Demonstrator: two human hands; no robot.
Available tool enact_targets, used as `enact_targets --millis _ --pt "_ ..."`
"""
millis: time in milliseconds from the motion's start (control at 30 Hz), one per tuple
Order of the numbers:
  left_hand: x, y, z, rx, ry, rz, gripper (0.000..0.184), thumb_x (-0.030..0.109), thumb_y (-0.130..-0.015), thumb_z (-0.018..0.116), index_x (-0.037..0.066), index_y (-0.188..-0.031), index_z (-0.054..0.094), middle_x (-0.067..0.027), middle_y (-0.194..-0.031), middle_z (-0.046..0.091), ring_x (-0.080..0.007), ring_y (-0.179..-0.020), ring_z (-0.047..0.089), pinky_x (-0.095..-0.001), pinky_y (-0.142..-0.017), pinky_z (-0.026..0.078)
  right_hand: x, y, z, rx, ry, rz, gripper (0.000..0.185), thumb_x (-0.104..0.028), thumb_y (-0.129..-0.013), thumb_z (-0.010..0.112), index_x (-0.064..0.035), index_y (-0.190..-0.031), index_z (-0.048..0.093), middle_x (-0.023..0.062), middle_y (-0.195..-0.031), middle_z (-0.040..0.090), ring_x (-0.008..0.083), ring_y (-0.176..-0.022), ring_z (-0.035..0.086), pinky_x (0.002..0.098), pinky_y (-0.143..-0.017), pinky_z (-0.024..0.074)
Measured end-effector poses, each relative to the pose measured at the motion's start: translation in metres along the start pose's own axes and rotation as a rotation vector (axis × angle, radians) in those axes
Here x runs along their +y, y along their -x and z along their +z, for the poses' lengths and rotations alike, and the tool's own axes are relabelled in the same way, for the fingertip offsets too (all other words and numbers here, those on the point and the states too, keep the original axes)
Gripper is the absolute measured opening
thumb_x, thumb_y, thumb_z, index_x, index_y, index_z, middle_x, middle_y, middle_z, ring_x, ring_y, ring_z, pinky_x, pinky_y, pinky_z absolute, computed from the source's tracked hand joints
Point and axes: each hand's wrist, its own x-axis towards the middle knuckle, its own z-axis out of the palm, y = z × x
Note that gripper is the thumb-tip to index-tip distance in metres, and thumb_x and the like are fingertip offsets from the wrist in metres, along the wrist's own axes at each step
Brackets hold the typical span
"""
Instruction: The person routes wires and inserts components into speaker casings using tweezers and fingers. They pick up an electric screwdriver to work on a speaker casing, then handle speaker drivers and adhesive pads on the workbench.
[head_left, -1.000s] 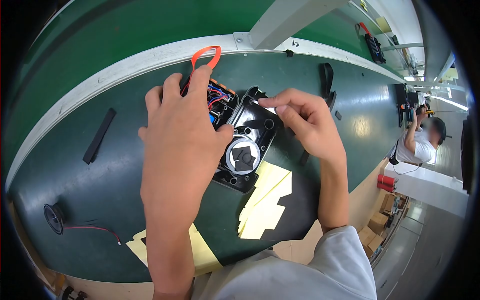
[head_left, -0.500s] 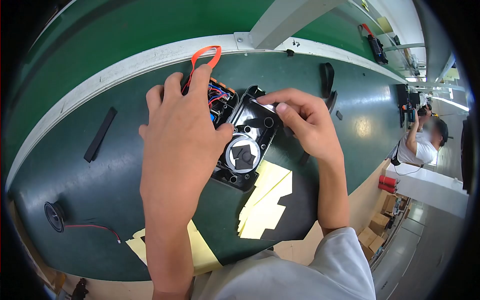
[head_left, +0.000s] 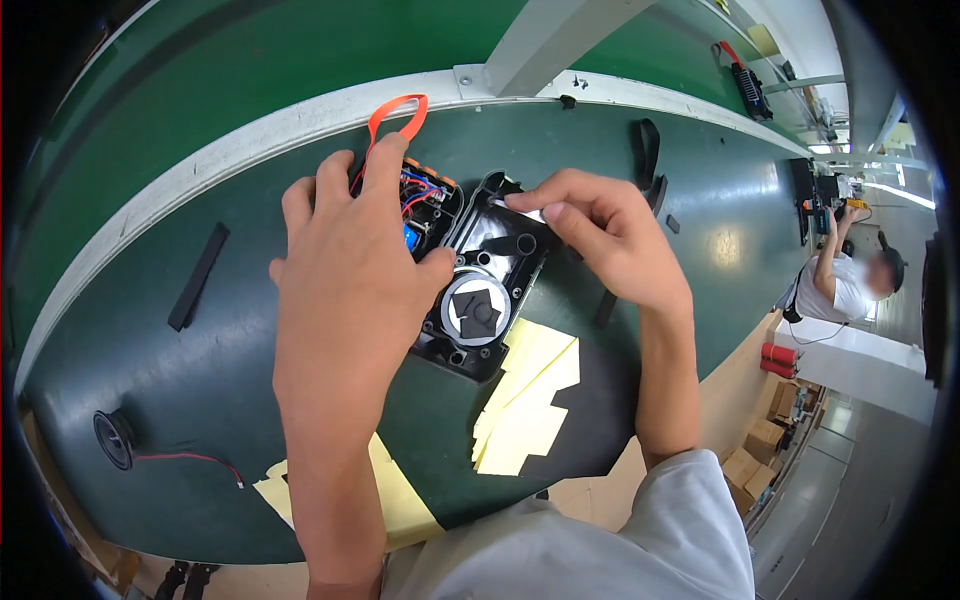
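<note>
Two bare hands work over an opened black device on a green bench. The left hand (head_left: 350, 270) spreads its fingers wide across the wired half (head_left: 430, 200), beside an orange strap (head_left: 418, 118); whether it grips cannot be told. Thumb and forefinger of the right hand (head_left: 625, 240) form a narrow pinch at a pale strip (head_left: 527, 211) near the upper edge of the black shell (head_left: 490, 258); a firm hold cannot be confirmed. Yellow sheets (head_left: 530, 395) lie just below the shell, a loose speaker (head_left: 113, 440) well apart at left.
</note>
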Motion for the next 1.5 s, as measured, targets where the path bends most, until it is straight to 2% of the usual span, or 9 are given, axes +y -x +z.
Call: enact_targets --millis 333,533,700,900,967,1067,1167,1267,1500 --pt "-0.003 0.000 -0.001 0.000 -0.011 0.018 0.081 0.016 -0.072 0.079 0.018 -0.146 0.044 -0.0111 -0.143 0.050 -0.0324 -0.132 0.045 -0.0433 -0.107 0.044 0.017 0.009 0.003 0.069 -0.351 0.082 0.026 -0.015 -0.100 0.053 -0.0039 -0.120 0.066 -0.0030 -0.063 0.047 0.0031 -0.054 0.038 0.0210 -0.046 0.0276" --pt "-0.023 -0.004 -0.029 -0.051 0.425 0.115 0.073 0.017 -0.075 0.078 0.017 -0.141 0.047 -0.0135 -0.141 0.054 -0.0309 -0.130 0.050 -0.0385 -0.107 0.039 0.017 0.012 0.006 0.126 -0.548 -0.110 0.037 -0.024 -0.101 0.057 -0.0005 -0.130 0.056 0.0003 -0.068 0.053 0.0045 -0.051 0.043 0.0193 -0.045 0.0301" --pt "-0.038 -0.008 -0.039 0.110 0.241 0.217 0.019 0.022 -0.084 0.072 0.005 -0.092 0.070 -0.0183 -0.139 0.056 -0.0349 -0.131 0.050 -0.0421 -0.108 0.036 0.023 0.014 0.003 0.085 -0.545 -0.079 0.032 -0.022 -0.100 0.060 0.0002 -0.123 0.058 0.0029 -0.076 0.059 0.0059 -0.054 0.048 0.0193 -0.046 0.0323" --pt "-0.031 -0.006 -0.020 0.171 0.110 0.317 0.025 0.029 -0.079 0.077 0.004 -0.081 0.073 -0.0160 -0.130 0.061 -0.0368 -0.126 0.051 -0.0473 -0.103 0.040 0.025 0.020 0.009 0.084 -0.546 -0.022 0.030 -0.006 -0.092 0.065 -0.0007 -0.121 0.059 0.0101 -0.095 0.066 0.0082 -0.059 0.053 0.0196 -0.047 0.0345" --pt "-0.027 -0.002 -0.008 0.304 0.011 0.344 0.024 0.029 -0.075 0.078 0.008 -0.085 0.073 -0.0124 -0.125 0.062 -0.0376 -0.123 0.051 -0.0517 -0.099 0.040 0.038 0.023 0.013 0.153 -0.539 -0.046 0.032 -0.006 -0.091 0.066 -0.0030 -0.122 0.058 0.0126 -0.105 0.068 0.0101 -0.059 0.055 0.0215 -0.046 0.0390" --pt "-0.017 -0.008 -0.001 0.353 -0.082 0.314 0.060 0.029 -0.072 0.080 0.000 -0.120 0.059 -0.0150 -0.128 0.059 -0.0364 -0.124 0.049 -0.0518 -0.095 0.041 0.045 0.022 0.013 0.196 -0.530 -0.052 0.027 -0.016 -0.091 0.068 -0.0038 -0.112 0.057 0.0080 -0.094 0.063 0.0063 -0.055 0.049 0.0194 -0.042 0.0346" --pt "-0.011 -0.012 0.018 0.505 -0.121 0.262 0.059 0.026 -0.076 0.076 -0.003 -0.125 0.059 -0.0199 -0.128 0.058 -0.0409 -0.128 0.046 -0.0533 -0.100 0.035 0.051 0.018 0.011 0.187 -0.556 -0.097 0.030 -0.025 -0.092 0.068 -0.0050 -0.106 0.051 0.0059 -0.092 0.055 0.0051 -0.050 0.044 0.0168 -0.039 0.0314" --pt "-0.014 -0.015 0.023 0.433 -0.016 0.277 0.034 0.026 -0.080 0.073 -0.004 -0.096 0.074 -0.0226 -0.129 0.057 -0.0430 -0.127 0.044 -0.0549 -0.102 0.033 0.053 0.012 0.015 0.138 -0.611 -0.146 0.030 -0.023 -0.094 0.066 -0.0064 -0.109 0.045 0.0049 -0.089 0.054 0.0033 -0.048 0.042 0.0154 -0.037 0.0287" --pt "-0.015 -0.020 0.030 0.354 0.228 0.206 0.022 0.018 -0.081 0.070 -0.003 -0.087 0.075 -0.0230 -0.128 0.058 -0.0415 -0.121 0.046 -0.0540 -0.096 0.035 0.041 0.009 0.027 0.083 -0.624 -0.202 0.028 -0.023 -0.097 0.062 -0.0066 -0.110 0.044 0.0010 -0.083 0.046 0.0035 -0.048 0.039 0.0169 -0.036 0.0273"
